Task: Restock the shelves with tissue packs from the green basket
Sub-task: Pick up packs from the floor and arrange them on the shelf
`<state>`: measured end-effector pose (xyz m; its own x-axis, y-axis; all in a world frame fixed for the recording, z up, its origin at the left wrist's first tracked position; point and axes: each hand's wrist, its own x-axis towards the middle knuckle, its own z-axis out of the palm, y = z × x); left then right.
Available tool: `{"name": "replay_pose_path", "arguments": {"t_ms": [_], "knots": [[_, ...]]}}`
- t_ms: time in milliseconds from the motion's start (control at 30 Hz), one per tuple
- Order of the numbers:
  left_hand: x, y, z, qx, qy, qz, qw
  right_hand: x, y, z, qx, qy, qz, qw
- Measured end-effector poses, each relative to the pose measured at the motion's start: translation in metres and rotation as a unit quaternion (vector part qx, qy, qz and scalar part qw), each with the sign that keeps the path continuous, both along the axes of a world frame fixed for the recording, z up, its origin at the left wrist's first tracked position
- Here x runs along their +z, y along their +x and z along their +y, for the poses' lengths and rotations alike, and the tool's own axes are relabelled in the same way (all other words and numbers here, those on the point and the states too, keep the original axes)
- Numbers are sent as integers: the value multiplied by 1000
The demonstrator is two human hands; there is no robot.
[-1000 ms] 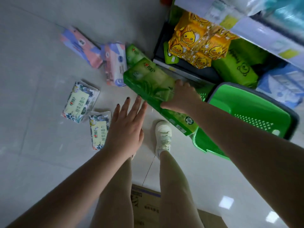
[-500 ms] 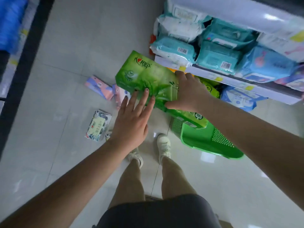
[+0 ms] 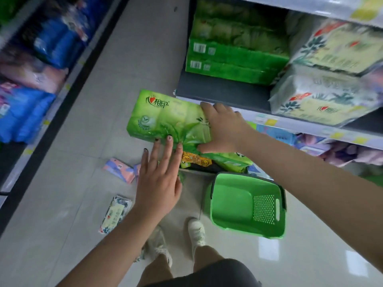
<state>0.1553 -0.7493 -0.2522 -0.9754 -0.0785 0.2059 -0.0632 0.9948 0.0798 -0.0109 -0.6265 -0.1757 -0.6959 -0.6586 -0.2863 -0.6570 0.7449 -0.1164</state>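
Note:
A long green tissue pack [image 3: 165,118] hangs in the air just in front of a dark shelf board [image 3: 217,92]. My right hand [image 3: 223,129] grips its right part from above, fingers over the far edge and thumb under the near side. My left hand [image 3: 159,179] is flat with straight fingers, and its fingertips touch the pack's near edge. The green basket [image 3: 234,206] stands on the floor to the right of my feet and looks empty. Matching green packs [image 3: 234,59] are stacked at the back of that shelf.
White floral tissue bundles [image 3: 327,83] fill the shelf's right side. Small packs lie on the floor: a pink one [image 3: 119,169] and a floral one [image 3: 115,214]. Yellow duck packs [image 3: 195,159] sit on a low shelf. Blue packs [image 3: 22,112] line the opposite shelving.
I have stood up and lifted the green pack from near the basket to the height of the upper shelf. My left hand came up and now touches the pack's near edge.

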Motion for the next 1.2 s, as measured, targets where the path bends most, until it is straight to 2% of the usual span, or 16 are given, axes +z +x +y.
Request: {"name": "replay_pose_path", "arguments": {"t_ms": [133,300,767,867,1067,1200], "knots": [[9,-32,6,-9,3,11,1000,11,-31,9,-6,8,30,1000],[9,-75,9,-21,8,8,1000,8,-73,16,-13,4,16,1000],[-11,-171,8,-64,42,-66,995,-16,-168,25,-34,0,32,999],[-18,-179,9,-60,50,-81,994,-21,-178,24,-29,0,26,999],[-29,-181,10,-64,38,-58,996,-31,-174,35,-12,-32,18,999],[-31,-184,11,-65,43,-64,995,-39,-170,40,20,-50,58,997]]}}
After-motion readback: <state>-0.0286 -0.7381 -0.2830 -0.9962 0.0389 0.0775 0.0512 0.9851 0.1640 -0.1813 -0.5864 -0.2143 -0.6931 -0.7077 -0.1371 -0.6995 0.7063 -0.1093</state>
